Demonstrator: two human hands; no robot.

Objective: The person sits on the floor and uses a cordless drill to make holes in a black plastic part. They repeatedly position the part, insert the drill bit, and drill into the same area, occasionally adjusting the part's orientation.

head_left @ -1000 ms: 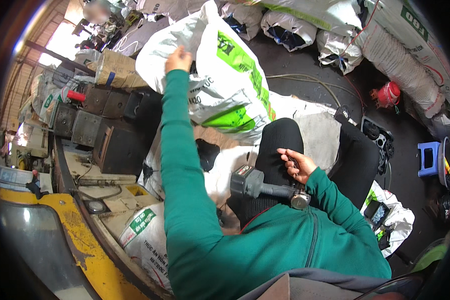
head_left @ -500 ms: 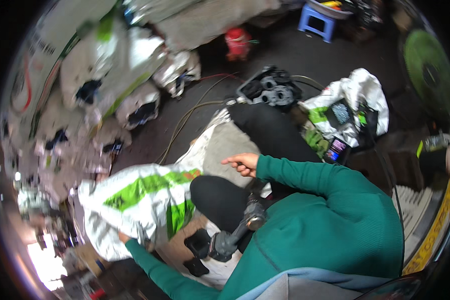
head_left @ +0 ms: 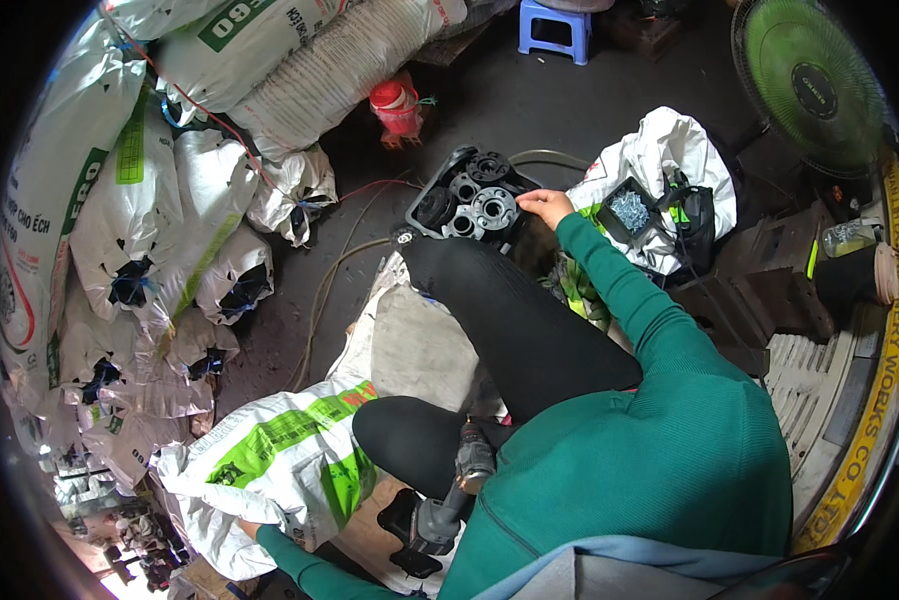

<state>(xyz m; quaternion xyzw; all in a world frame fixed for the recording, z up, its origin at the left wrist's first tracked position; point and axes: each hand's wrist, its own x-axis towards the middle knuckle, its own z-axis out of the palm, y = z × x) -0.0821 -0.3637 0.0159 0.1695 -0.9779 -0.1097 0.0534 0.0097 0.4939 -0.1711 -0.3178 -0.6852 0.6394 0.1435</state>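
Note:
My right hand point(head_left: 547, 207) reaches forward, fingers stretched out, to the right edge of a dark bin of round grey and black machined parts point(head_left: 494, 208). It seems to hold nothing. My left hand point(head_left: 252, 529) is at the mouth of a white sack with green stripes point(head_left: 280, 440), its fingers hidden by the plastic. A grey cordless drill point(head_left: 448, 500) rests by my lap, bit upward. Between my legs lies a grey pad point(head_left: 425, 345).
Right of the bin, a white bag point(head_left: 660, 150) carries a black tray of small screws point(head_left: 630, 210). Stacked filled sacks point(head_left: 160, 210) stand at left. A green fan point(head_left: 810, 90), red container point(head_left: 398, 108), blue stool point(head_left: 555, 32) and hose point(head_left: 330, 285) surround me.
My right hand has moved forward and right, from above the grey pad to the bin of parts. My left hand stays at the white sack. The whole view has shifted.

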